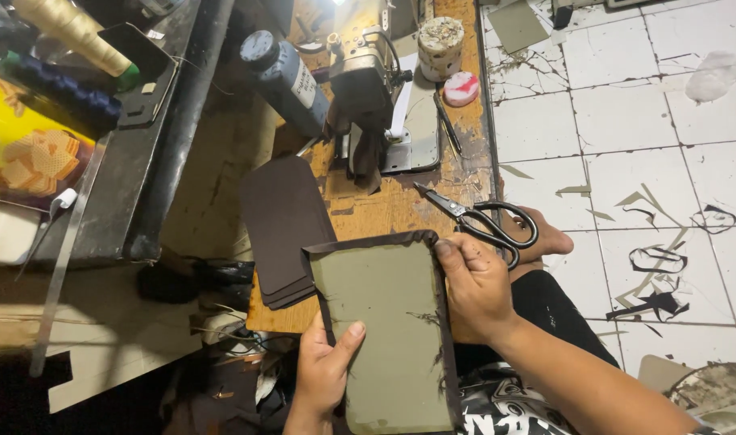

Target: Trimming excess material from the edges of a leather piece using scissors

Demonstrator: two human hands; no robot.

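Both hands grip an olive panel (388,322) edged in dark binding over the bench (384,211): left hand (324,370) fingers clamped on its lower-left edge, right hand (477,286) fingers pinching its top-right corner beside black scissors (485,221).

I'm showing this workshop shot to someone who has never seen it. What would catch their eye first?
Most likely the olive-green panel with dark brown edging at the bottom centre, held by the left hand at its lower left edge and the right hand at its upper right corner. Just above lie black-handled scissors on the wooden bench, with a sewing machine behind them.
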